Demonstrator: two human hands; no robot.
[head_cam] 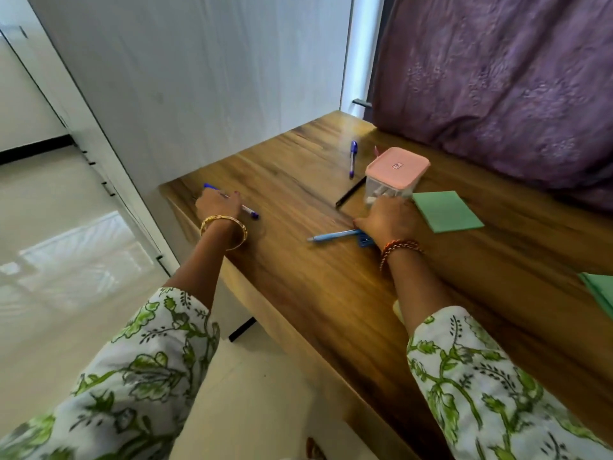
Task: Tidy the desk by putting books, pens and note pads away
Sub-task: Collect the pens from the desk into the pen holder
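Observation:
On the wooden desk (298, 277), a blue-and-white pen (248, 210) lies near the left corner. My left hand (217, 204) is on it, with fingers curled round its middle. A light-blue pen (331, 235) lies in the middle of the desk. Its right end, beside a small blue clip (365, 242), runs under my right hand (388, 219). That hand lies low over the desk, fingers stretched toward the base of a clear box with a pink lid (396, 171). Further back lie a purple-blue pen (353, 157) and a black pen (350, 192). A green note pad (447, 210) lies right of the box.
A second green pad (600, 293) pokes in at the right edge. A purple curtain (497, 78) hangs along the desk's far side, and a white panel (199, 78) stands on the left. The desk's near edge drops to a pale floor (66, 244).

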